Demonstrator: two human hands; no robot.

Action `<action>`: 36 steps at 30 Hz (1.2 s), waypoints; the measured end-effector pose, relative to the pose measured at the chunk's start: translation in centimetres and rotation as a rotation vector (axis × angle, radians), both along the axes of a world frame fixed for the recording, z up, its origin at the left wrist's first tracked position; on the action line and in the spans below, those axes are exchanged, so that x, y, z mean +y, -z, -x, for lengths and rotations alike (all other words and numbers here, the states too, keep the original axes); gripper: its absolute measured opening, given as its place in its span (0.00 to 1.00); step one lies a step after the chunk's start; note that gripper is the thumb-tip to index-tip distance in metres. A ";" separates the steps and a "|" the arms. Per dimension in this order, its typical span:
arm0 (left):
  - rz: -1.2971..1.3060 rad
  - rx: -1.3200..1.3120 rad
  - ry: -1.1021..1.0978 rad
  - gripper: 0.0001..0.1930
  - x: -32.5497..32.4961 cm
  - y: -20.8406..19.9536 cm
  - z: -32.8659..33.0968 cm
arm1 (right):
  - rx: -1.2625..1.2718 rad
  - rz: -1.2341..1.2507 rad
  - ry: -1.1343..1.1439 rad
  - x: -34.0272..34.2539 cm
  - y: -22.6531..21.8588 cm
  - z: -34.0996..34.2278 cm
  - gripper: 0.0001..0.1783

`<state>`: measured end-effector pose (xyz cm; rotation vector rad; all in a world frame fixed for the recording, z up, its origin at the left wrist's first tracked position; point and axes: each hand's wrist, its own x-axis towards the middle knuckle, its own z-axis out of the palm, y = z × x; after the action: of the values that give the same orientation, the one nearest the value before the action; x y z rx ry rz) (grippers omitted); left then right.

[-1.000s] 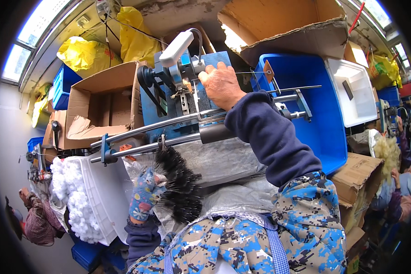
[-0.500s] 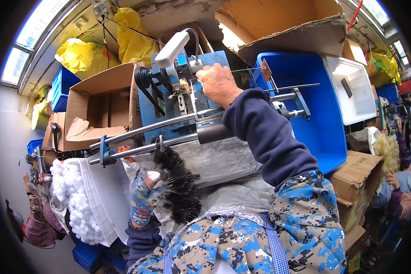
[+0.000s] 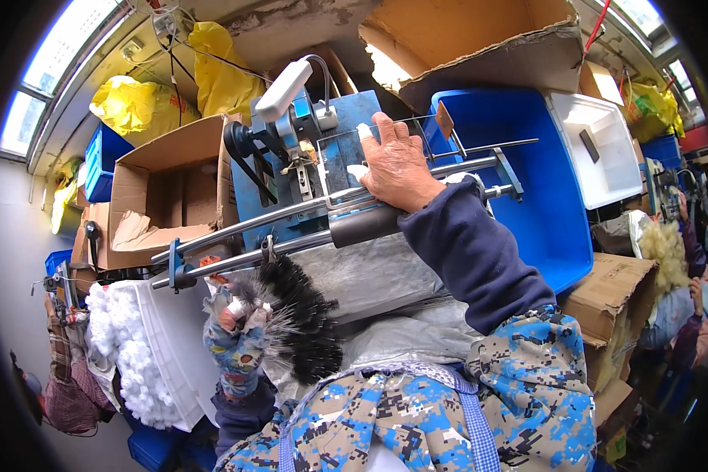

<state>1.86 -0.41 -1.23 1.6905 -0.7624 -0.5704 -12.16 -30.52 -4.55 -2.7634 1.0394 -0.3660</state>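
Note:
My right hand [image 3: 403, 164] lies palm down over a small bench machine with a blue plate [image 3: 358, 106]. Its fingers are apart, and white tape wraps the thumb and index tips. The heel of this hand is just above a dark grey sleeve [image 3: 366, 226] on the steel rails. At lower left, my left hand [image 3: 237, 326], in a patterned glove with bare fingertips, is closed on a tuft of greyish fibres [image 3: 252, 289]. Beside it a bundle of black bristles [image 3: 303, 318] hangs below the front rail; how it is held up is hidden.
A white lamp [image 3: 283, 89] and black pulley [image 3: 238, 141] top the machine. Left are an open cardboard box [image 3: 169, 157] and a white tub [image 3: 177, 346] of white fluff. A blue bin [image 3: 554, 228] stands right, a white tray [image 3: 598, 149] beyond. Other people work at both edges.
My right hand has drawn back to the right from the machine's head, and its fingers have spread. My left hand has shifted slightly left, with greyish fibres now showing above its fingers.

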 end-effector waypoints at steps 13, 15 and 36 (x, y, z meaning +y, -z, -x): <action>-0.120 -0.432 0.032 0.08 1.7 0.5 -0.2 | -0.131 -0.049 -0.030 3.7 0.8 -6.0 0.36; -0.126 -0.504 0.099 0.09 0.2 -0.6 0.3 | -0.159 -0.049 -0.049 4.4 0.7 -6.6 0.36; 0.164 0.011 -0.088 0.09 0.5 -1.5 0.0 | 0.141 -0.049 -0.222 -2.0 -4.6 2.7 0.06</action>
<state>1.82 0.12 0.28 1.5596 -0.7039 -0.4440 -14.84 -32.56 0.02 -2.8550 0.7456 -0.1152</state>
